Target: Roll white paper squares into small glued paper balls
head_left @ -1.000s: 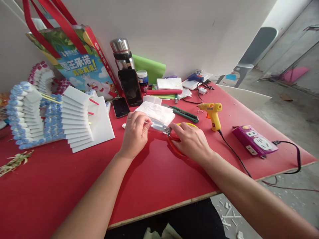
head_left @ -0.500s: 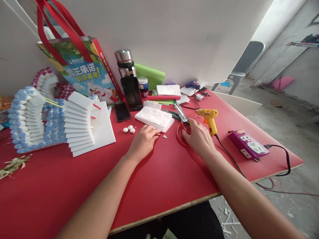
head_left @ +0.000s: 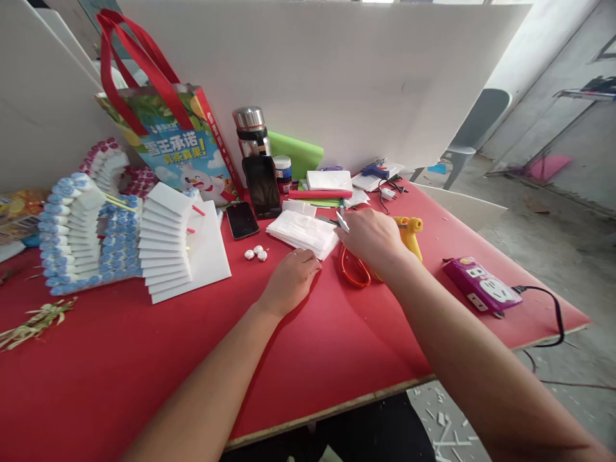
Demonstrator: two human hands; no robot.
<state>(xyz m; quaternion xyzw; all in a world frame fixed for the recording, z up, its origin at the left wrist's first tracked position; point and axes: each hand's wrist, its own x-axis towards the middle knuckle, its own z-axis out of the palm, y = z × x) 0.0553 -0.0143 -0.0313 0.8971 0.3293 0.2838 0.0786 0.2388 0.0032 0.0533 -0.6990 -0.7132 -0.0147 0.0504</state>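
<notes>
My left hand [head_left: 291,279] rests palm down on the red table [head_left: 308,359], fingers lying flat and holding nothing, its fingertips just short of a stack of white sheets [head_left: 303,232]. My right hand [head_left: 371,240] hovers over the blades of the red-handled scissors [head_left: 355,274], which lie flat on the table. A pale pointed tip shows at its fingertips. The fingers are bent and mostly hidden under the back of the hand. Three small white bits [head_left: 256,254] lie left of my left hand.
A yellow glue gun [head_left: 410,230] stands just right of my right hand, its cord running to a purple power strip [head_left: 481,285]. Behind are a phone [head_left: 242,220], a flask [head_left: 250,128], a shopping bag [head_left: 168,141], and a white-and-blue stepped foam model [head_left: 120,240] at left.
My right hand swung the scissors away from my left hand, laid them near the glue gun and moved forward over the blades. My left hand let go and settled flat on the table.
</notes>
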